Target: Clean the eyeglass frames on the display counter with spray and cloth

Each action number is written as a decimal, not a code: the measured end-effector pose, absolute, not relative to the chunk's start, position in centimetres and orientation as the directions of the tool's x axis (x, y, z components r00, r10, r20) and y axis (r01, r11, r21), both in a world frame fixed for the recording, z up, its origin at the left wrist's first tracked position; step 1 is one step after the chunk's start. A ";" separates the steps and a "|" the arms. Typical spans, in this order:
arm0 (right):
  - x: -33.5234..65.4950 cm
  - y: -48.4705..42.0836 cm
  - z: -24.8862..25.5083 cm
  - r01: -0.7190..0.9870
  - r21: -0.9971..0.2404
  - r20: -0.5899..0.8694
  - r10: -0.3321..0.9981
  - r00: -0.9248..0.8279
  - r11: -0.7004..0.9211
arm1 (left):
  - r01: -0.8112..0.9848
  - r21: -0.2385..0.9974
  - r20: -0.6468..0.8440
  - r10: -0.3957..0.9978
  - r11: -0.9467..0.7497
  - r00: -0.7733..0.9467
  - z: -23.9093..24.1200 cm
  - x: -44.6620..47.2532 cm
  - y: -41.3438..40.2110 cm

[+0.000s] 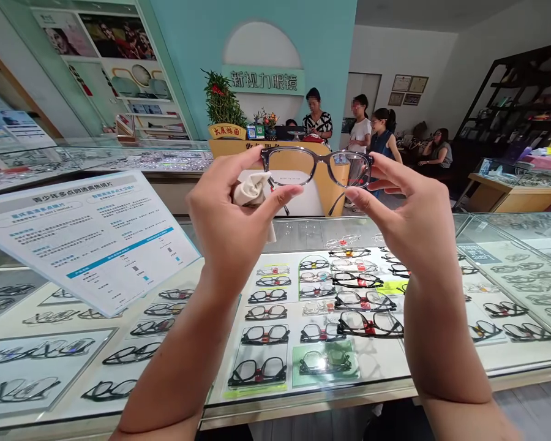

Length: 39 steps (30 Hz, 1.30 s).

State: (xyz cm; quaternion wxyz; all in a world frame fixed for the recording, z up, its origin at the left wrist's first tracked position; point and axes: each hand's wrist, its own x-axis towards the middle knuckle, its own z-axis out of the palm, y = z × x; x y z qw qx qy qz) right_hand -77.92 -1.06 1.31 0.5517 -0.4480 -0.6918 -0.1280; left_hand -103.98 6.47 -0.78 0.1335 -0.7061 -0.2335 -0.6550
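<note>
A pair of eyeglasses [322, 158] with a dark, partly see-through frame is held up above the glass counter, lenses facing across the shop. My left hand [229, 211] pinches the frame's left end between thumb and fingers. A crumpled cream cloth [251, 188] is tucked in that same hand, its tail hanging below the thumb. At the opposite end of the frame, my right hand [406, 199] grips with thumb below and fingers above. The temple arms hang down behind the lenses, partly hidden by my thumbs.
Below lies a glass display counter [376, 383] with rows of eyeglasses inside. A printed sheet [92, 236] lies on the glass at the left. Across the aisle is a yellow reception desk [220, 150] with a person [319, 116] behind it. Several people stand or sit farther right.
</note>
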 end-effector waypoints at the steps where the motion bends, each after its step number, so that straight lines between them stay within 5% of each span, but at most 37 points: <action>1: -77.8 -1.1 1.4 0.761 -0.324 0.869 0.495 0.004 0.562 | 0.512 0.119 0.988 0.151 -0.851 0.023 -0.6 -103.7 6.2; 20: -76.8 -1.1 1.3 0.751 -0.357 0.769 0.631 -0.101 0.556 | 0.609 0.071 0.994 0.106 -0.790 0.022 -0.8 -102.7 4.9; 30: -77.2 -1.5 1.5 0.782 -0.325 0.807 0.587 -0.065 0.533 | 0.616 0.069 0.993 0.116 -0.785 0.036 -0.6 -102.8 4.9; 39: -77.1 -1.6 1.5 0.788 -0.292 0.875 0.485 -0.009 0.542 | 0.472 0.204 0.962 0.266 -0.857 0.067 -1.2 -103.9 6.9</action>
